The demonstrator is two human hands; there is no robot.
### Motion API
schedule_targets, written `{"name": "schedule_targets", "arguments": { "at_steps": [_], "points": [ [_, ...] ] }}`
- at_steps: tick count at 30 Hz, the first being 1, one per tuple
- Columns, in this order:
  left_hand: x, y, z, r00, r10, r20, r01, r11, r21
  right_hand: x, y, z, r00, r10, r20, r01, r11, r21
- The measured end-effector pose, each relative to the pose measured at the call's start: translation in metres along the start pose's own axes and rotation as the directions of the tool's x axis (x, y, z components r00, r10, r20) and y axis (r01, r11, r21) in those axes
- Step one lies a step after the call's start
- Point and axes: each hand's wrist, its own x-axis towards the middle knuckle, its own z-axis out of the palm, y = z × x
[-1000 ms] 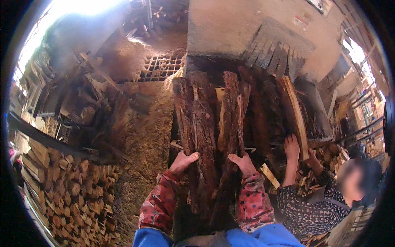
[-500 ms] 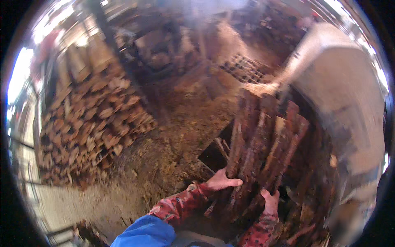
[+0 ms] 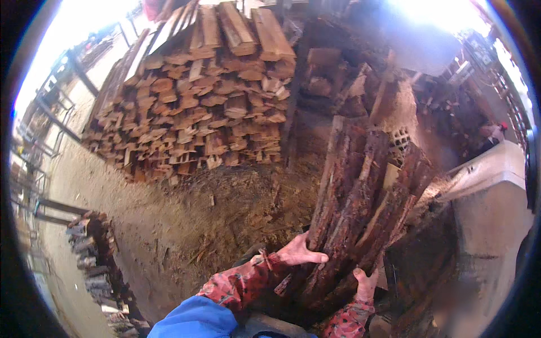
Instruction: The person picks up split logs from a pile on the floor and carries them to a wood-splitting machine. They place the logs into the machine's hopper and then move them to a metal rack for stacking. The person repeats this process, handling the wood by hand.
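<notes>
A bundle of long, bark-covered wood slabs (image 3: 354, 197) rises in front of me, slanting away toward the upper right. My left hand (image 3: 298, 251) grips its left side near the lower end, thumb laid across the bark. On the bundle's lower right side, my right hand (image 3: 366, 280) clasps it with the thumb up; its other fingers are mostly hidden behind the wood. Both forearms wear red patterned sleeves, with blue cloth over the upper left arm. The bottom ends of the slabs reach close to my body.
A tall stack of sawn boards (image 3: 208, 112) stands ahead to the left. Brown dirt ground (image 3: 214, 208) with wood scraps lies before it. Cut wood pieces (image 3: 98, 276) line the lower left. At right are a large pale panel (image 3: 490, 208) and a dark one beside it.
The view has swung rightward across the frame: the board stack now sits nearer the middle, and the pale panel has shifted farther right and lower. Both hands keep their grip on the bundle.
</notes>
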Motion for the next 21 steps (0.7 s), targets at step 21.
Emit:
{"name": "schedule_targets", "arguments": {
  "at_steps": [21],
  "points": [
    [-0.267,0.024,-0.024,0.742,0.295,-0.602,-0.323,0.944,0.065,-0.096,-0.047,0.162,0.69,0.104,0.716,0.172,0.938,-0.302]
  ]
}}
